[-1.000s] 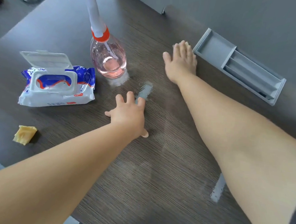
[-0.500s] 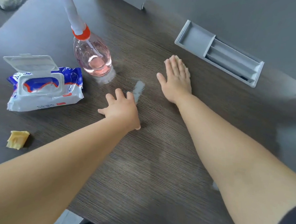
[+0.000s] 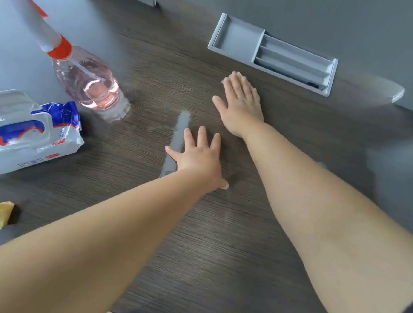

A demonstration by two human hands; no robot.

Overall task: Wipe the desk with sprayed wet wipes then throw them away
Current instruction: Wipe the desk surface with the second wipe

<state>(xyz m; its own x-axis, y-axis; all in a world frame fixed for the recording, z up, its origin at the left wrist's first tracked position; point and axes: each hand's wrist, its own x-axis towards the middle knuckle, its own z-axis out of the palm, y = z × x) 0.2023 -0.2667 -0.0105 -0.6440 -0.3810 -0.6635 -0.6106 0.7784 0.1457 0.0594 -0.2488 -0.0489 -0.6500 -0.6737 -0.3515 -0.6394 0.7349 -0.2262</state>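
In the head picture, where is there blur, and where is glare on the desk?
Head view: the spray bottle is smeared by blur at its neck, and the right hand is soft at its tips; a pale glare streak lies on the desk at the left hand; the grey tray is fairly sharp.

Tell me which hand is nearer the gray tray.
Right. The right hand lies flat just short of the gray tray; the left hand lies flat farther back, nearer the person.
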